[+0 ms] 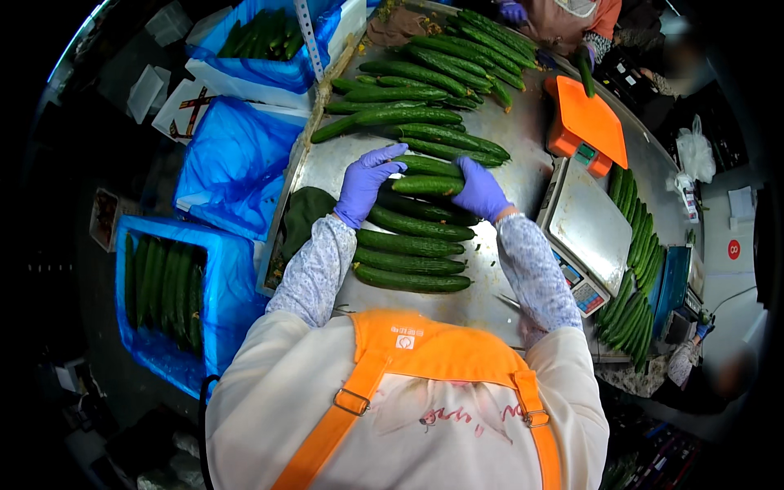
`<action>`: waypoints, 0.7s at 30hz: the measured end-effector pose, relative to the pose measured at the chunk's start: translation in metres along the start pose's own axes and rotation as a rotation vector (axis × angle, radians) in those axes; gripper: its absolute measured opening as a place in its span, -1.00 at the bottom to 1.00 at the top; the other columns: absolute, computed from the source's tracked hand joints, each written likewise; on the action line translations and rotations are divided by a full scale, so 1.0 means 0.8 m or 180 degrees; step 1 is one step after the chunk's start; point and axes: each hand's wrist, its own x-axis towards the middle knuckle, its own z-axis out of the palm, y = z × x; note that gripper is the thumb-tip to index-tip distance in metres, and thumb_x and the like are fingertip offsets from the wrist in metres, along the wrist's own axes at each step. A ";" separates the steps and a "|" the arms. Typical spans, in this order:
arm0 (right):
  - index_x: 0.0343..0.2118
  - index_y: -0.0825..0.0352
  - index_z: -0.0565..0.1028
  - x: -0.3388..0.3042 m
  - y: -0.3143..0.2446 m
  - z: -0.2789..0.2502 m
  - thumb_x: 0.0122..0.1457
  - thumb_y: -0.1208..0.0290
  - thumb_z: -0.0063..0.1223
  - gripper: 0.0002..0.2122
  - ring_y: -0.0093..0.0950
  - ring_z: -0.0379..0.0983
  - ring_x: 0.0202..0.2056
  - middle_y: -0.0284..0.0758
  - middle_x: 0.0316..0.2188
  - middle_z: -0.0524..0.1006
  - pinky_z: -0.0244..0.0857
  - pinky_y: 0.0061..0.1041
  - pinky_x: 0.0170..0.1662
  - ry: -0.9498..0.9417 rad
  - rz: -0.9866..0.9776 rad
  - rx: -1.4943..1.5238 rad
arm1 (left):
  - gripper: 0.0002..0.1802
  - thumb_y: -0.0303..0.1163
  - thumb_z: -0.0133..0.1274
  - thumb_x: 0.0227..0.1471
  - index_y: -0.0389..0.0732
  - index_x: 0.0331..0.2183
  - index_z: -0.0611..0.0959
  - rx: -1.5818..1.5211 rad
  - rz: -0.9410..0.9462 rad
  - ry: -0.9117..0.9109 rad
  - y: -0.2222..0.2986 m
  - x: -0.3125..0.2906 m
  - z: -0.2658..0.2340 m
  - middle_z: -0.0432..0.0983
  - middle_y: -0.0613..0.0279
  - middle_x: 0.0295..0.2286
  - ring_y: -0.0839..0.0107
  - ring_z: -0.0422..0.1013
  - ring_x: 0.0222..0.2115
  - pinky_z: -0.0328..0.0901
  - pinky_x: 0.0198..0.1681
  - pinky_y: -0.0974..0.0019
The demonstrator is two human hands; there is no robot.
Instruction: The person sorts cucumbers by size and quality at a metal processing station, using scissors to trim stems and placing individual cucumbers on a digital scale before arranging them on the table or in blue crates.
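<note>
My left hand (364,186), in a purple glove, grips the left ends of two green cucumbers (428,186) lying side by side. My right hand (482,191), gloved alike, closes around their right ends. Both hands are over the metal table (508,269). Just below the held pair, a row of several cucumbers (412,264) lies crosswise near my apron, partly under the pair. Beyond my hands, a large pile of cucumbers (445,69) spreads toward the far edge.
At the right stand a silver weighing scale (594,224) and an orange scale (590,122), with more cucumbers (641,253) beyond. Blue-lined boxes (224,269) stand at the left; one holds cucumbers. Dark green cloth (308,214) lies by the left edge. Across the table, a person (563,23) holds a cucumber.
</note>
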 end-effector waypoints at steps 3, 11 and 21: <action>0.08 0.28 0.32 -0.028 -0.041 -0.024 -0.13 0.37 0.27 -0.38 -0.10 0.45 -0.08 -0.02 -0.15 0.50 0.33 -0.30 -0.01 -0.0492 0.0233 0.0524 | -0.78 -0.47 0.06 0.12 -0.31 -0.19 0.66 -0.0065 0.0127 0.0227 0.035 -0.012 0.008 0.60 0.18 -0.20 0.46 0.51 -0.24 0.38 -0.09 0.43; 0.07 0.45 0.30 -0.125 -0.093 -0.086 0.06 0.39 -0.02 -0.52 -0.32 0.47 -0.15 -0.12 -0.16 0.47 0.40 -0.27 -0.04 -0.1781 0.1248 0.4453 | -0.86 -0.37 -0.01 0.19 -0.19 -0.32 0.60 0.0856 0.0993 0.1042 0.076 -0.030 0.014 0.58 0.30 -0.35 0.56 0.43 -0.40 0.32 -0.37 0.43; 0.16 0.47 0.22 -0.191 -0.085 -0.065 0.08 0.49 -0.09 -0.48 -0.29 0.45 -0.09 -0.06 0.01 0.43 0.41 -0.29 0.01 -0.1592 0.0693 0.5587 | -0.61 -0.28 0.06 0.00 -0.02 -0.06 0.56 0.4319 0.1784 -0.0848 0.084 -0.092 0.092 0.47 0.23 -0.11 0.12 0.31 0.03 0.07 0.16 -0.14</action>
